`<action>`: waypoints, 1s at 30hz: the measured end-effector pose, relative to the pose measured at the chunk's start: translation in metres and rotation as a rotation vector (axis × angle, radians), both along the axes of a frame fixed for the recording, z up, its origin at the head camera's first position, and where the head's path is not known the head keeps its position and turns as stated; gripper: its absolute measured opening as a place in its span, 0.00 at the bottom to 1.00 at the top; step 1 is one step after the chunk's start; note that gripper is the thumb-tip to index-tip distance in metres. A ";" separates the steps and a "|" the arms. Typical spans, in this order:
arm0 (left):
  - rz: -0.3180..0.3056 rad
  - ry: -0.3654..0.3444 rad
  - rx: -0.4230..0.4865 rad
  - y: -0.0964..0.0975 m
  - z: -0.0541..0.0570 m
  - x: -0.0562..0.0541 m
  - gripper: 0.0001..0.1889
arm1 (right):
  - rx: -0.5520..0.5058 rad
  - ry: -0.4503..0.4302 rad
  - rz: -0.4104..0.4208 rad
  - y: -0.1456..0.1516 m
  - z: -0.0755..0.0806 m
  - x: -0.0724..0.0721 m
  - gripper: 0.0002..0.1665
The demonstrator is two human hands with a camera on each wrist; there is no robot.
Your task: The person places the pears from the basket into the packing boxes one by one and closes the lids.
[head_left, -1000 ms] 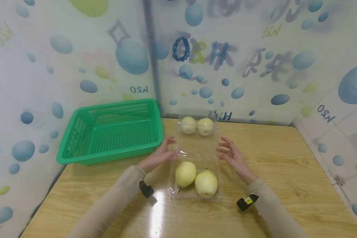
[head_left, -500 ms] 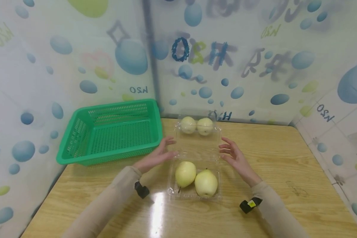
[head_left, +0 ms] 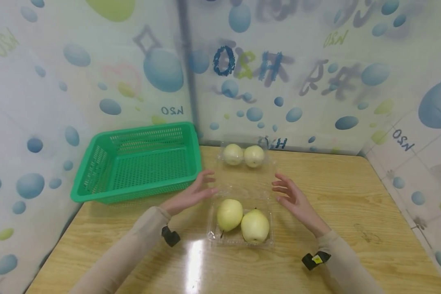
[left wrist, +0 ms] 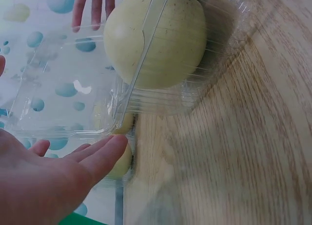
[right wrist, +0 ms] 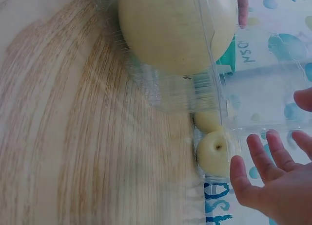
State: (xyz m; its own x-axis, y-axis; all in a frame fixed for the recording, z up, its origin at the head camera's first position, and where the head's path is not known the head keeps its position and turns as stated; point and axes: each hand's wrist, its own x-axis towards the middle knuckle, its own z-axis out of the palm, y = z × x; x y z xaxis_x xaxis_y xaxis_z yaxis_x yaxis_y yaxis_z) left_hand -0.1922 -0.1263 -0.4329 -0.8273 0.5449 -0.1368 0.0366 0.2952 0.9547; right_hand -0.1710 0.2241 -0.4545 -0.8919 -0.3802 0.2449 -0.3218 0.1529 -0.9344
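Note:
A clear plastic clamshell box (head_left: 210,228) sits on the table in front of me, holding two pale yellow-green pears, one on the left (head_left: 229,215) and one on the right (head_left: 255,226). Its transparent lid (left wrist: 53,103) stands raised at the far side in the left wrist view. My left hand (head_left: 191,197) hovers left of the lid, fingers loosely extended and grasping nothing. On the other side, my right hand (head_left: 297,201) is held with fingers slightly bent, apart from the lid and holding nothing.
Behind the lid, near the wall, lies another clear box with two pale fruits, a left one (head_left: 233,155) and a right one (head_left: 254,156). A green perforated basket (head_left: 136,191) stands at the back left, close to my left hand. Patterned sheets enclose the wooden table (head_left: 338,196).
Both hands have drawn a little outward and back from the lid's sides, widening the gap. The lid's tilt seems to shift slightly. The pears and basket stay where they were.

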 end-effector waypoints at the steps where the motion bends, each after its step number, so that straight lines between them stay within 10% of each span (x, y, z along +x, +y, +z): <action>1: -0.003 0.003 -0.001 -0.001 0.000 0.001 0.34 | 0.004 0.002 0.000 0.000 0.000 0.001 0.35; 30: -0.076 0.064 -0.020 -0.016 0.008 0.016 0.31 | 0.032 0.102 0.014 0.006 0.007 0.024 0.31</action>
State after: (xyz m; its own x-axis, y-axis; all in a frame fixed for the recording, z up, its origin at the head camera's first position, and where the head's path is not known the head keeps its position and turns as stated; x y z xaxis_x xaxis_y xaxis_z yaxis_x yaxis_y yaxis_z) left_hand -0.1757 -0.1419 -0.4245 -0.7911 0.6040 -0.0968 0.1201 0.3085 0.9436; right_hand -0.1467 0.2298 -0.4474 -0.8575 -0.4018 0.3214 -0.4171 0.1771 -0.8914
